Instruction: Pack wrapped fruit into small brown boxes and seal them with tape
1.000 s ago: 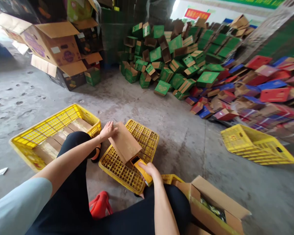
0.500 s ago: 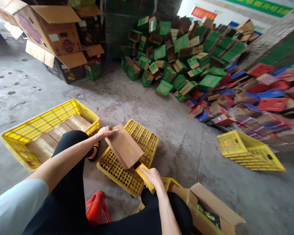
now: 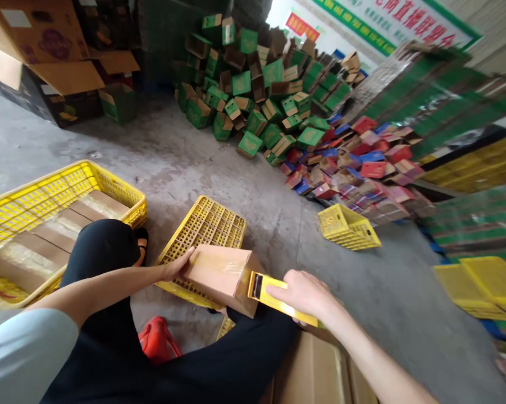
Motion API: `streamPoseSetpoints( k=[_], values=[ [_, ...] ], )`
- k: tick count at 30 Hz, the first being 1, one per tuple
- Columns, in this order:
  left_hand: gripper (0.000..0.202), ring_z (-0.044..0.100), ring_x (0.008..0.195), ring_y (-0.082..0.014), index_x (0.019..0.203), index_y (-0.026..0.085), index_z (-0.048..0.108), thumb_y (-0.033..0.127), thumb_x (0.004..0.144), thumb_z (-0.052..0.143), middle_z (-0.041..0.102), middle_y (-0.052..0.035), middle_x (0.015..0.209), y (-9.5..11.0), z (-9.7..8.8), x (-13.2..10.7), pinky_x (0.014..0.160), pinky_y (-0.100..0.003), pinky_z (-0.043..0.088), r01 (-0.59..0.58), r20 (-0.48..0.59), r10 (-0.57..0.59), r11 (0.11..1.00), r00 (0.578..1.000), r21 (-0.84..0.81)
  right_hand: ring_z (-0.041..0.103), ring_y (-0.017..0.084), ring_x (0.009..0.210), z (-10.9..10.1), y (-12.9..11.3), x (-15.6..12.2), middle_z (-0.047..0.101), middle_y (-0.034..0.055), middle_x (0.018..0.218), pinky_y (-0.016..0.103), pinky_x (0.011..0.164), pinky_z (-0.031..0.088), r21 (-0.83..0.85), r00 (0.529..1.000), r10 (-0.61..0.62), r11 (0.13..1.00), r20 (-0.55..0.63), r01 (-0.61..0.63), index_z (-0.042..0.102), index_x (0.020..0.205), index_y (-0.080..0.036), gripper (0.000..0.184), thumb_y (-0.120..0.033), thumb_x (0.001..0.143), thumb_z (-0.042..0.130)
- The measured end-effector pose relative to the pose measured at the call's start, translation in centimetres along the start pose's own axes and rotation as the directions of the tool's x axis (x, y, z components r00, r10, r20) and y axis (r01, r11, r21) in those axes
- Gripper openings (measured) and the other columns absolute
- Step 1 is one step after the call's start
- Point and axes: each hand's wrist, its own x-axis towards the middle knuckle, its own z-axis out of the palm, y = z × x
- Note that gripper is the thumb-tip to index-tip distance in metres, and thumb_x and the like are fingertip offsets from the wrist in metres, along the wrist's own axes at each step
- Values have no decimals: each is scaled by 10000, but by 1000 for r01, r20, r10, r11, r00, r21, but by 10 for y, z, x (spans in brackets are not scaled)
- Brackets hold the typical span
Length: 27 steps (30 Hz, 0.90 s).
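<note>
A small brown cardboard box [image 3: 219, 268] rests tilted on an upturned yellow plastic crate [image 3: 217, 221], overhanging its near right side. My left hand [image 3: 179, 266] grips the far left end of this box, its fingers partly hidden. My right hand [image 3: 305, 292] is closed around a yellow tape dispenser [image 3: 272, 294], whose dark end is at the box's right end. Shiny clear tape shows on the upper face of the box. On the left, a yellow crate [image 3: 88, 164] holds several taped cardboard boxes [image 3: 42, 249].
By my right knee is a larger carton [image 3: 315, 370]. A red plastic object [image 3: 159, 339] stands between my legs. Farther off lie heaps of green boxes [image 3: 253, 106] and red and blue boxes [image 3: 362, 163], with a tipped yellow crate [image 3: 347, 227] before them.
My view has swung right. The box has turned and come nearer, its right end now facing my right hand. My right hand has moved right and up with the tape dispenser.
</note>
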Motion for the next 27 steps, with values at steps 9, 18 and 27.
streamPoseSetpoints(
  k=[9,18,27],
  values=[
    [574,529,1410,-353,1313,136,653,571,1001,447,679,-154,1386,42,-15,-23,1197,-445,385,-319,-47,370,854,928,411,720,224,505,8,-19,-3,738,127,592,250,465,517,221,986,-65,975,151,31,665,581,-165,524,-569,900,567],
    [654,327,1563,-297,1570,111,444,541,1087,346,426,-187,1627,64,0,-96,1296,-469,273,-817,452,854,-56,259,574,636,172,444,6,-28,31,679,62,515,218,414,454,416,959,-217,901,183,125,659,626,-169,505,-592,896,600],
    [1054,341,1547,-365,1618,47,303,806,914,506,340,-262,1649,54,7,-81,1292,-500,247,-745,635,738,-287,229,603,610,153,446,52,29,49,672,25,557,222,425,448,665,935,-310,736,170,123,617,815,-181,583,-763,800,647]
  ],
)
